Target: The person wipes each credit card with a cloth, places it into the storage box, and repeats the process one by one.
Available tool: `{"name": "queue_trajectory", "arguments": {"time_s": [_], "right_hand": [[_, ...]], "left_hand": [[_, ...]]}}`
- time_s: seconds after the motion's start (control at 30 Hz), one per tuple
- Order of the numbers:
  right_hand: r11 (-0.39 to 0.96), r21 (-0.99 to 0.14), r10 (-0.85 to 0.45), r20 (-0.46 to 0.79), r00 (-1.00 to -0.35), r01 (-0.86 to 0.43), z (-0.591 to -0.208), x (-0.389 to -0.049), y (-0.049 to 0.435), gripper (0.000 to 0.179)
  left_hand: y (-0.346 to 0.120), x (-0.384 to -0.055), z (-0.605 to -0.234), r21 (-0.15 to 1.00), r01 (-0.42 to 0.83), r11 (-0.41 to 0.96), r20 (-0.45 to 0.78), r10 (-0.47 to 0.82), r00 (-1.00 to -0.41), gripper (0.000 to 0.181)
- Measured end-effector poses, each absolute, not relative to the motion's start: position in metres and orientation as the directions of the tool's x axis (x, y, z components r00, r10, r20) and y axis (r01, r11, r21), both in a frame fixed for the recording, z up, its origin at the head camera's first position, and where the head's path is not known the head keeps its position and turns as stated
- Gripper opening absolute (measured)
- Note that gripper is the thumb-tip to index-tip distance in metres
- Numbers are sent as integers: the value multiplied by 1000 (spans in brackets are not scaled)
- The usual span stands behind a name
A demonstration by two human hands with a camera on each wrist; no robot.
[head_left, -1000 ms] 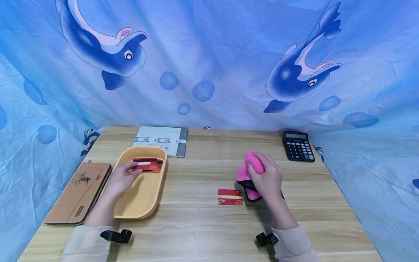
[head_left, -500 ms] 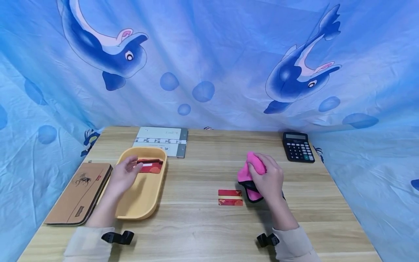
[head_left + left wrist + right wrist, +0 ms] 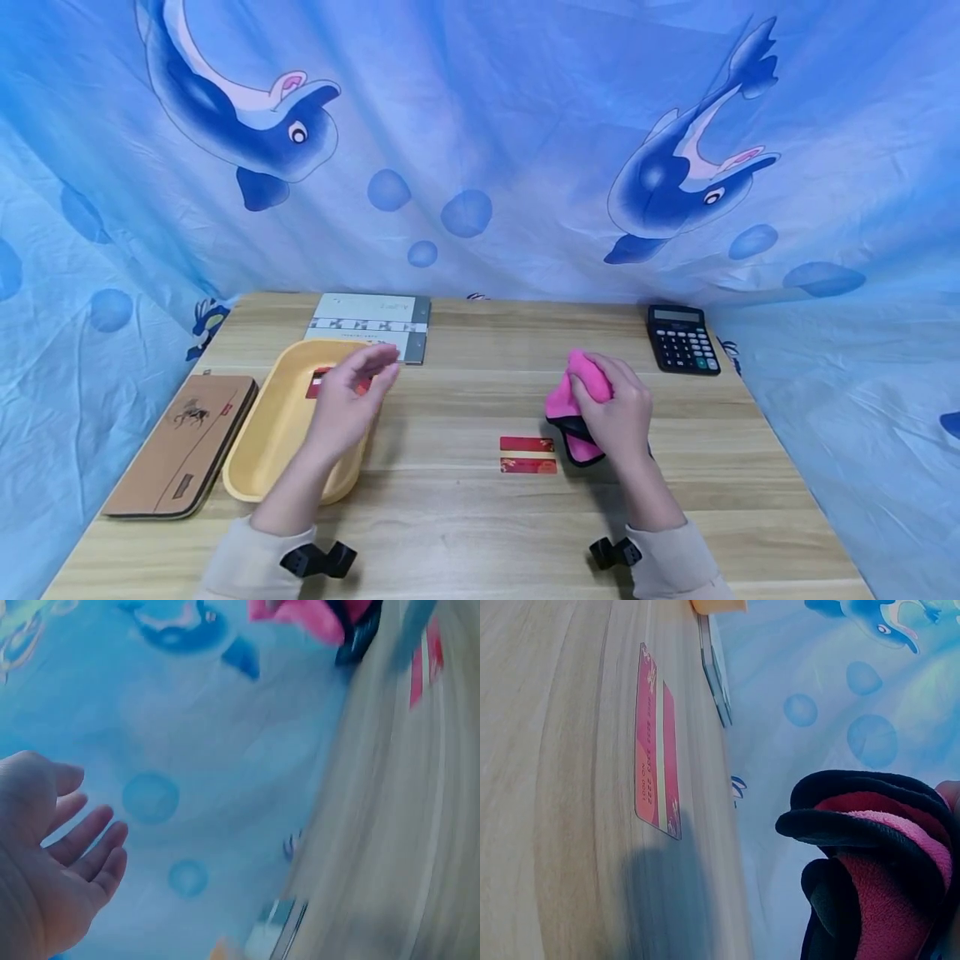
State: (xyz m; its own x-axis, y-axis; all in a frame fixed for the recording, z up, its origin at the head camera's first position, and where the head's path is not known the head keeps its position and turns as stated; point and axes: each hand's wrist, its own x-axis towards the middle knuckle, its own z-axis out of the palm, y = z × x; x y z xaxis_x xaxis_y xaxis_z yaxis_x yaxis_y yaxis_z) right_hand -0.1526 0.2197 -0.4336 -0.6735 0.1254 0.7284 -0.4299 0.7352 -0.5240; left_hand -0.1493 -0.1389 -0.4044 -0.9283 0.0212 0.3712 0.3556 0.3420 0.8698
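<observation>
My left hand [image 3: 347, 410] is over the right side of a yellow tray [image 3: 238, 467], its fingers relaxed and holding nothing. Several red cards [image 3: 315, 383] lie at the tray's far end, partly hidden by that hand. In the left wrist view the same hand [image 3: 56, 859] shows its fingers loosely bent and apart. My right hand [image 3: 622, 408] grips a bunched pink cloth [image 3: 562, 402] with black edging; its folds fill the lower right of the right wrist view. Just left of the cloth, a red card [image 3: 528, 455] with a pale yellow stripe lies flat on the table.
A brown wallet [image 3: 180, 446] with a horse print lies left of the tray. Behind the tray is a grey and white notebook [image 3: 367, 315]. A black calculator [image 3: 683, 338] sits at the table's back right. A blue dolphin curtain [image 3: 480, 150] hangs behind the wooden table [image 3: 465, 533].
My left hand has let go of a red card in the tray, then lifted and moved right. The right hand keeps its grip on the cloth and has hardly moved.
</observation>
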Motion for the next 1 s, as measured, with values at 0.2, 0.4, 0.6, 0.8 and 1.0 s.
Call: {"name": "queue_trajectory", "arguments": {"time_s": [0.2, 0.4, 0.6, 0.8, 1.0], "right_hand": [[731, -533, 140, 728, -671, -426, -436, -151, 221, 37], [734, -547, 158, 714, -682, -402, -439, -150, 223, 37], [734, -549, 158, 711, -685, -400, -442, -149, 225, 37], [738, -554, 165, 702, -693, -386, -442, -147, 228, 38], [736, -560, 171, 699, -695, -381, -442, -148, 229, 38]], "left_hand": [[-103, -141, -419, 799, 427, 423, 375, 204, -904, 29], [-69, -135, -444, 812, 426, 399, 307, 329, -893, 32], [-48, -135, -481, 843, 374, 386, 211, 402, -891, 35], [-34, -140, -498, 844, 334, 419, 132, 442, -887, 41], [-20, -147, -508, 811, 362, 459, 109, 490, -865, 53]]}}
